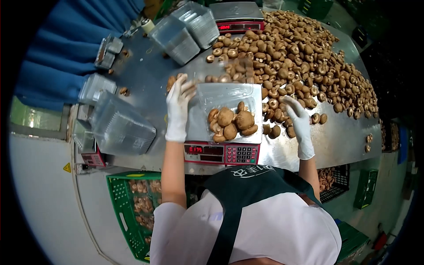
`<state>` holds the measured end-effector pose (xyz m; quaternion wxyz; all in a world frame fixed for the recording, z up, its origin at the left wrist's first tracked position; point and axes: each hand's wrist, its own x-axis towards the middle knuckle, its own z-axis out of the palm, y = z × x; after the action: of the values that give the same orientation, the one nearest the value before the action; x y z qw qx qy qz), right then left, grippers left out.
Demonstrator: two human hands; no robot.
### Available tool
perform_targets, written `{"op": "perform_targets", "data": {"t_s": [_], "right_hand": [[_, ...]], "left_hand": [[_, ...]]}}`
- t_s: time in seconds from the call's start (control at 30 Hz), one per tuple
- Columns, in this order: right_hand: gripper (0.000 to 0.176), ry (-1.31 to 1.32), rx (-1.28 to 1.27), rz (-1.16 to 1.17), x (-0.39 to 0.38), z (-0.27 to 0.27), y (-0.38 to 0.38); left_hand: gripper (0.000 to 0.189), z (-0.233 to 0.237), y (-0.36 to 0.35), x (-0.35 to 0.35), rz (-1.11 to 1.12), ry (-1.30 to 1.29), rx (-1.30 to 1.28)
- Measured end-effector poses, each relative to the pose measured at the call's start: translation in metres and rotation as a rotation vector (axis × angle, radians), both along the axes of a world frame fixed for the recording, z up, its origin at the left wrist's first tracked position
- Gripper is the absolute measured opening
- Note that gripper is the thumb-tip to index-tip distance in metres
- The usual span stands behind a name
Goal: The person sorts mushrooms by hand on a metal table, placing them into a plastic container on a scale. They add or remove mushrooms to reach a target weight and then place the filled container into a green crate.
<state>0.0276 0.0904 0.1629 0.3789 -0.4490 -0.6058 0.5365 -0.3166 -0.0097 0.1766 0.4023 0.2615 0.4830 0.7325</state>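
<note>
A clear plastic clamshell box (207, 95) with several brown mushrooms (232, 121) in it rests on a digital scale (222, 153) in front of me, its lid open toward the back. My left hand (178, 106), in a white glove, touches the box's left edge with fingers spread. My right hand (297, 118), also gloved, reaches into the edge of the big mushroom pile (304, 57) at the right; whether it grips a mushroom I cannot tell.
Stacks of empty clear boxes (187, 28) stand at the back and at the left (119, 126). A second scale (236, 17) sits at the far side of the steel table (344, 137). Green crates (132, 207) with mushrooms stand below the table.
</note>
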Motion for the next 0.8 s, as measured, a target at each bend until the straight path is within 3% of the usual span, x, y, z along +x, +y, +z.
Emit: {"op": "perform_targets", "data": {"t_s": [0.07, 0.13, 0.2, 0.27, 0.3, 0.33, 0.37, 0.4, 0.47, 0.57, 0.63, 0.8], "right_hand": [[0.034, -0.003, -0.008, 0.067, -0.004, 0.004, -0.01], [0.035, -0.035, -0.048, 0.109, -0.005, -0.001, -0.016], [0.036, 0.013, -0.113, 0.159, -0.009, -0.005, -0.024], [0.038, -0.157, -0.228, 0.206, -0.011, -0.001, -0.033], [0.043, -0.147, -0.271, 0.222, -0.013, -0.009, -0.035], [0.038, -0.222, -0.223, 0.261, -0.016, -0.012, -0.039], [0.034, -0.176, -0.295, 0.289, -0.019, -0.015, -0.041], [0.031, -0.13, -0.365, 0.316, -0.023, -0.017, -0.042], [0.023, 0.028, -0.479, 0.345, -0.026, -0.025, -0.042], [0.018, 0.077, -0.532, 0.356, -0.027, -0.021, -0.041], [0.016, 0.053, -0.43, 0.382, -0.024, -0.039, -0.04], [0.015, 0.007, -0.146, 0.391, -0.016, -0.049, -0.052]], "left_hand": [[0.038, 0.006, -0.032, 0.008, -0.074, 0.332, -0.024], [0.038, 0.023, -0.065, 0.031, -0.234, 0.482, -0.313], [0.047, 0.009, -0.083, 0.053, -0.121, 0.973, -0.283], [0.052, -0.017, -0.096, 0.077, 0.084, 0.817, -0.383], [0.05, -0.039, -0.104, 0.078, 0.035, 0.633, -0.474], [0.049, -0.045, -0.109, 0.081, -0.014, 0.445, -0.563], [0.036, -0.048, -0.112, 0.084, -0.064, 0.318, -0.652], [0.036, -0.049, -0.113, 0.088, -0.062, 0.311, -0.654], [0.025, -0.051, -0.114, 0.094, -0.078, 0.141, -0.543], [0.019, -0.052, -0.111, 0.101, -0.028, 0.083, -0.476], [0.016, -0.052, -0.111, 0.103, 0.005, 0.056, -0.438], [0.016, -0.064, -0.121, 0.108, 0.022, 0.341, -0.314]]}}
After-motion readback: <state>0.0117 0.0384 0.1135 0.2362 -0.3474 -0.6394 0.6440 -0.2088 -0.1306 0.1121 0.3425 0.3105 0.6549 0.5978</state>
